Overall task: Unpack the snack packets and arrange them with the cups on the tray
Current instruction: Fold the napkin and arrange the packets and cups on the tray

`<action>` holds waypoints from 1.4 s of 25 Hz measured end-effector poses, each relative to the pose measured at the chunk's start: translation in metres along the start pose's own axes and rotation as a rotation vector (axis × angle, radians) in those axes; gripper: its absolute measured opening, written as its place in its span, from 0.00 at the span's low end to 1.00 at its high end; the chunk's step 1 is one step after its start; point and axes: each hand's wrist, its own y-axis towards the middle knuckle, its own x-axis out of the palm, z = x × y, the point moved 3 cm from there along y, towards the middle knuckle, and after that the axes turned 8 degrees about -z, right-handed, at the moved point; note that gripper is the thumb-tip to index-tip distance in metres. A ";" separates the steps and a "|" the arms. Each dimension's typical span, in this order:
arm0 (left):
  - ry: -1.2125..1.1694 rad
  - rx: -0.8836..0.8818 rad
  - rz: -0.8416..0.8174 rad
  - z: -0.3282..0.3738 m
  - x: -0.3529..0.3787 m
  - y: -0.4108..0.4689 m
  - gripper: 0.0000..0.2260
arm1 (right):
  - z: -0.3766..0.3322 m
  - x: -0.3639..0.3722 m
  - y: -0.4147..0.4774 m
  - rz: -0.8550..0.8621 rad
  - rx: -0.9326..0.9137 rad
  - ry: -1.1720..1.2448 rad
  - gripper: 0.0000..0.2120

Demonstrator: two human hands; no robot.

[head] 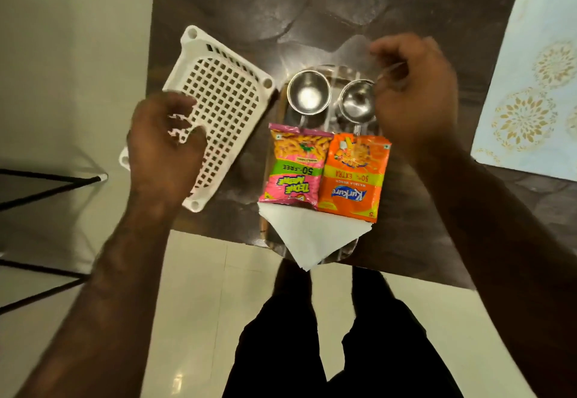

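A steel tray (343,70) lies at the near edge of a dark table. Two empty steel cups stand side by side at its far end, the left cup (308,96) and the right cup (356,102). Below them lie a pink snack packet (293,168) and an orange snack packet (354,176), touching each other. A folded white napkin (309,235) sticks out under the packets and past the table edge. My right hand (418,97) hovers by the right cup, blurred, fingers curled around something faint and clear. My left hand (162,147) grips a white lattice basket (224,101).
The basket is tilted and hangs over the table's left edge (153,85). A pale blue patterned mat (530,85) lies at the right. Black metal bars (46,185) stand on the floor at the left. My legs (312,335) are close to the table's front.
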 end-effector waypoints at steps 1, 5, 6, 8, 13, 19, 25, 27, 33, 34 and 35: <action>-0.030 -0.100 0.006 -0.021 -0.008 -0.002 0.14 | -0.018 0.006 0.007 -0.020 -0.047 0.002 0.23; -0.253 -0.289 0.042 -0.079 -0.017 -0.015 0.12 | -0.085 0.062 0.025 -0.223 -0.168 -0.077 0.21; -0.284 -0.325 0.073 -0.091 -0.017 -0.020 0.12 | -0.098 0.080 0.027 -0.299 -0.183 -0.124 0.21; -0.328 -0.438 0.177 -0.113 -0.017 -0.029 0.11 | -0.117 0.111 0.030 -0.425 -0.181 -0.218 0.23; -0.554 -0.793 0.176 -0.163 -0.006 -0.039 0.18 | -0.135 0.157 0.046 -0.536 -0.052 -0.430 0.28; -0.659 -0.734 -0.073 -0.163 0.020 -0.050 0.08 | -0.139 0.175 0.052 -0.508 0.039 -0.425 0.27; -0.659 -0.714 -0.123 -0.160 0.029 -0.076 0.24 | -0.155 0.199 0.049 -0.604 -0.126 -0.480 0.22; -0.693 -0.738 -0.134 -0.164 0.031 -0.081 0.24 | -0.162 0.206 0.047 -0.642 -0.155 -0.460 0.22; -0.732 -0.783 -0.158 -0.168 0.030 -0.085 0.20 | -0.171 0.218 0.045 -0.677 -0.187 -0.508 0.25; -0.733 -0.774 -0.170 -0.167 0.031 -0.087 0.17 | -0.171 0.219 0.043 -0.679 -0.195 -0.516 0.25; -0.736 -0.762 -0.177 -0.167 0.032 -0.090 0.15 | -0.171 0.220 0.042 -0.684 -0.203 -0.524 0.26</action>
